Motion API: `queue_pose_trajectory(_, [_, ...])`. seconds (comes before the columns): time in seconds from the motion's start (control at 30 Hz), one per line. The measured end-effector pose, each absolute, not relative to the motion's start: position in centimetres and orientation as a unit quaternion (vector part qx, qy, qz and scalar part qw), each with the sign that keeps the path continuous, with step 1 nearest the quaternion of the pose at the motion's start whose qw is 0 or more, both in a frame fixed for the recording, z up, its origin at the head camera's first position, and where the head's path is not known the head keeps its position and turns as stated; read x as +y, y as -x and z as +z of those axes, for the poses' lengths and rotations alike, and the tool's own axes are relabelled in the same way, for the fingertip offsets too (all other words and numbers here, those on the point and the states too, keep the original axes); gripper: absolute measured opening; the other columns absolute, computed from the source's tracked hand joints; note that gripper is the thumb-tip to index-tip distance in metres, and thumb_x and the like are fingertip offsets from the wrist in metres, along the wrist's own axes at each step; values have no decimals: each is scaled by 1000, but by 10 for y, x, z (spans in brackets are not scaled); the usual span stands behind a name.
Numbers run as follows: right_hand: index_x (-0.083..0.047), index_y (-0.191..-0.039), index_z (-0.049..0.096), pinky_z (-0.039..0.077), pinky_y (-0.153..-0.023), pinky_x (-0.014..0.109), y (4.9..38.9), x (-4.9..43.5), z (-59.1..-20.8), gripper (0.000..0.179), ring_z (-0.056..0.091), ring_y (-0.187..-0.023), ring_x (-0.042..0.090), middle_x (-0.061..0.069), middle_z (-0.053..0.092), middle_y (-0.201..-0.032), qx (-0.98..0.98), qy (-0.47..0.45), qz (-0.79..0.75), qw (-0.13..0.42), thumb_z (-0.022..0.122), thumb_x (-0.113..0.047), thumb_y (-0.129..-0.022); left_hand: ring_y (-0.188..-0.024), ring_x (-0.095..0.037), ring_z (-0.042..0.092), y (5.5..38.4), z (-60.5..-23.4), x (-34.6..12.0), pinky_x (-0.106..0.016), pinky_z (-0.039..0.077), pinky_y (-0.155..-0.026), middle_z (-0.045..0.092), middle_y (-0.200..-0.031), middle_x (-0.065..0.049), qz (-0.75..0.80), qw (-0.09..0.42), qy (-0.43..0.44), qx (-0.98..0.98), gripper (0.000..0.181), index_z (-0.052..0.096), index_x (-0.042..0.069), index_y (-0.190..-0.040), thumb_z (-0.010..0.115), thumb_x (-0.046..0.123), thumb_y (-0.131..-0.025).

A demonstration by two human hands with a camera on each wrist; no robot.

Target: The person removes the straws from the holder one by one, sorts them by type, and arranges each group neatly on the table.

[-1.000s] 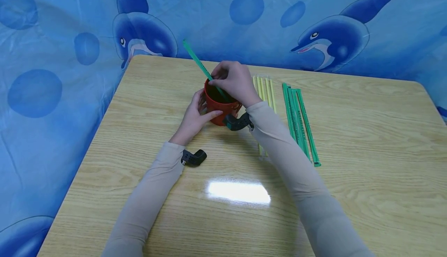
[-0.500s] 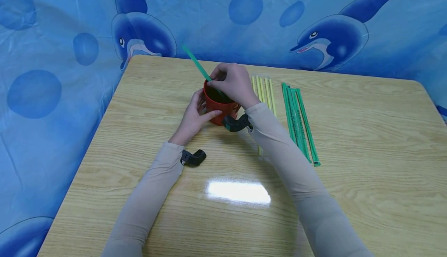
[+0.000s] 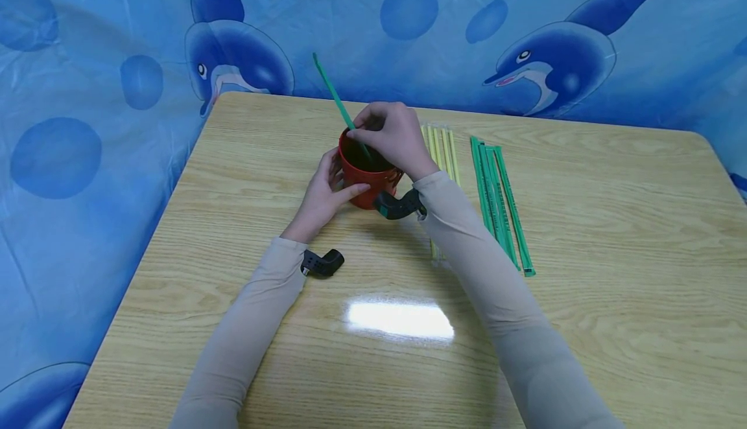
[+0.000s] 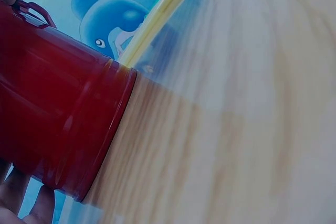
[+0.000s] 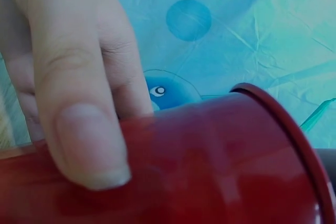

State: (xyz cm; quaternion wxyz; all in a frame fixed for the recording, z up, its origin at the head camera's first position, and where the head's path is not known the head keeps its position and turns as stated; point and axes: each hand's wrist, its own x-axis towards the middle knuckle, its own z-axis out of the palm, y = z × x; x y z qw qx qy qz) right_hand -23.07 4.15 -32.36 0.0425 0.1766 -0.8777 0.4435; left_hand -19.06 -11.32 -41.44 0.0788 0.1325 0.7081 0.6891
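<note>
A red bucket (image 3: 378, 181), small and shiny, stands on the table. My left hand (image 3: 320, 190) grips it from the left, thumb across the front and fingers round the side. In the right wrist view this thumb (image 5: 86, 140) lies on the red wall. Over the rim, my right hand (image 3: 392, 136) pinches a long thin green stick (image 3: 331, 89), which leans up to the left with its lower end inside the bucket. A sliver of the green stick (image 5: 317, 114) also shows in the right wrist view. The bucket (image 4: 58, 93) fills the left of the left wrist view.
Right of the bucket lie several yellow sticks (image 3: 450, 157), partly hidden under my right forearm. Beyond them several green sticks (image 3: 496, 202) with dark print lie side by side. A blue dolphin-print sheet (image 3: 350, 21) hangs behind the wooden table (image 3: 613, 273).
The green stick dipped a little, then rose; its top end is now higher and further right, so it stands steeper. My right hand shifted slightly with it. The left hand stays on the bucket.
</note>
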Motion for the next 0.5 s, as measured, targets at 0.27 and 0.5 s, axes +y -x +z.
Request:
queue_pose_trajectory(0.27, [-1,-91,71,52,-73,28,232,46,-325,13,64,-77,17,10,68,-86,-844,-168,509,33,72,-12,-84,-135,-13,32,190,-415,-113,-28,28,-110,36,-146,-5,686,75,-129,712,73,24,10,-146,68,11,-87])
queue_pose_trajectory(0.5, [-1,-92,71,52,-73,30,234,49,-328,14,63,-79,19,11,69,-88,-827,-154,540,22,71,-13,-85,-136,-14,30,190,-413,-112,-28,27,-111,34,-147,-5,686,81,-124,712,74,23,11,-147,68,10,-87])
